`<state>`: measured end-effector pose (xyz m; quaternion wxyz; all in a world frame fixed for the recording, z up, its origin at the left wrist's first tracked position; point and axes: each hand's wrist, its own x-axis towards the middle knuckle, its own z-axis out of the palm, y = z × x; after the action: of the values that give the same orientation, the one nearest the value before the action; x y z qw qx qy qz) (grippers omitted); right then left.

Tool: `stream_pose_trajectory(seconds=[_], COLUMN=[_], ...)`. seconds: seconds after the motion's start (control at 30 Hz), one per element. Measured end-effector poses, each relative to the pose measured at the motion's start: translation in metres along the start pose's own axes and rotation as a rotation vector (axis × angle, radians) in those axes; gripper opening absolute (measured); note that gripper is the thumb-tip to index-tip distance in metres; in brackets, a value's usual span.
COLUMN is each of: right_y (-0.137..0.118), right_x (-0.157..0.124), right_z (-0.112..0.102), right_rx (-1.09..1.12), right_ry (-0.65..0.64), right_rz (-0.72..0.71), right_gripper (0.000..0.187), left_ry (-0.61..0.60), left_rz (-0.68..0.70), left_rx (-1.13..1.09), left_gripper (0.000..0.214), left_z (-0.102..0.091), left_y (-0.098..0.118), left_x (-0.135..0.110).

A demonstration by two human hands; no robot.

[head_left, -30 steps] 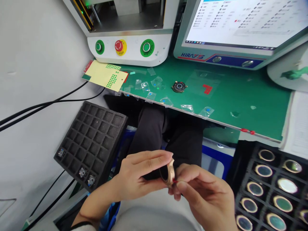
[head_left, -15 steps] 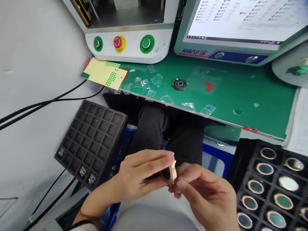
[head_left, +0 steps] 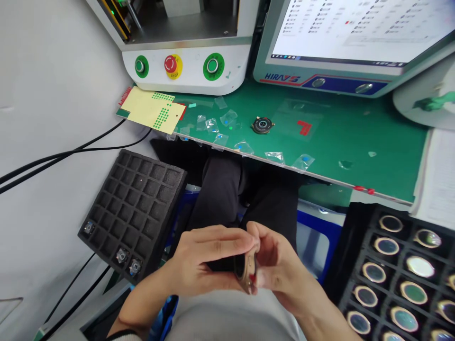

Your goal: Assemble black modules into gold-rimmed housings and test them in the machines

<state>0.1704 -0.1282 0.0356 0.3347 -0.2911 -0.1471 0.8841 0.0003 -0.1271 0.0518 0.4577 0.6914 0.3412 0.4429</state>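
Above my lap, my left hand grips a gold-rimmed watch case between thumb and fingers, its dark round face turned toward the left palm. My right hand pinches the same case from the right, with its thumb beside a small red spot on the rim. The fingers hide much of the case. On the green bench beyond lies a round dark watch part, apart from both hands.
A black foam tray with a few small parts stands left. At right, another black tray holds several gold-rimmed watch cases. Clear film scraps litter the green bench. Behind are a machine with buttons and a monitor.
My right hand has turned and its fingers have moved up along the case's edge, nearer the left fingertips. The case is slightly lower and tilted differently. The view has shifted a little.
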Motion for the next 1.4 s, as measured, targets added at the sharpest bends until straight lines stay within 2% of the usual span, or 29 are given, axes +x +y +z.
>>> stream_pose_trajectory(seconds=[0.07,0.17,0.27,0.37,0.5,0.6,0.67,0.77,0.83,1.0,1.17,1.3,1.4], right_y=[0.000,-0.007,-0.017,-0.015,0.002,0.010,0.011,0.011,0.013,0.017,0.020,0.022,0.024], right_x=[0.000,0.000,-0.001,-0.004,-0.009,-0.011,-0.010,-0.006,-0.005,-0.004,-0.004,-0.002,-0.002], right_z=[0.000,-0.003,-0.006,-0.011,-0.018,-0.017,-0.014,-0.008,-0.005,0.004,0.013,0.017,0.019], right_rx=[-0.027,-0.115,-0.236,-0.320,-0.499,-0.598,-0.670,-0.778,-0.779,-0.647,-0.389,-0.286,-0.275], right_ry=[-0.006,0.119,0.255,0.305,0.319,0.330,0.354,0.456,0.477,0.317,0.228,0.209,0.226], right_rz=[-0.095,-0.353,-0.453,-0.488,-0.518,-0.548,-0.628,-0.830,-0.878,-0.726,-0.592,-0.538,-0.534], right_gripper=[0.049,0.037,0.036,0.034,0.025,0.021,0.018,0.010,0.006,0.007,0.010,0.012,0.012], left_ry=[0.031,0.082,0.101,0.148,0.228,0.230,0.213,0.241,0.255,0.195,0.239,0.219,0.212], left_rz=[-0.182,-0.468,-0.591,-0.671,-0.731,-0.739,-0.738,-0.716,-0.682,-0.610,-0.529,-0.487,-0.483], left_rx=[-0.295,-0.717,-1.017,-1.180,-1.133,-1.075,-1.057,-0.977,-0.913,-0.902,-0.768,-0.683,-0.526], left_gripper=[0.059,0.046,0.036,0.033,0.032,0.031,0.030,0.031,0.033,0.028,0.027,0.030,0.028], left_z=[0.005,0.011,0.014,0.016,0.019,0.022,0.023,0.025,0.026,0.031,0.034,0.037,0.039], left_y=[0.000,-0.002,-0.007,-0.013,-0.017,-0.016,-0.014,-0.011,-0.009,-0.008,-0.005,-0.003,0.001], left_x=[-0.001,-0.003,-0.006,-0.008,-0.009,-0.008,-0.008,-0.007,-0.008,-0.012,-0.013,-0.012,-0.013])
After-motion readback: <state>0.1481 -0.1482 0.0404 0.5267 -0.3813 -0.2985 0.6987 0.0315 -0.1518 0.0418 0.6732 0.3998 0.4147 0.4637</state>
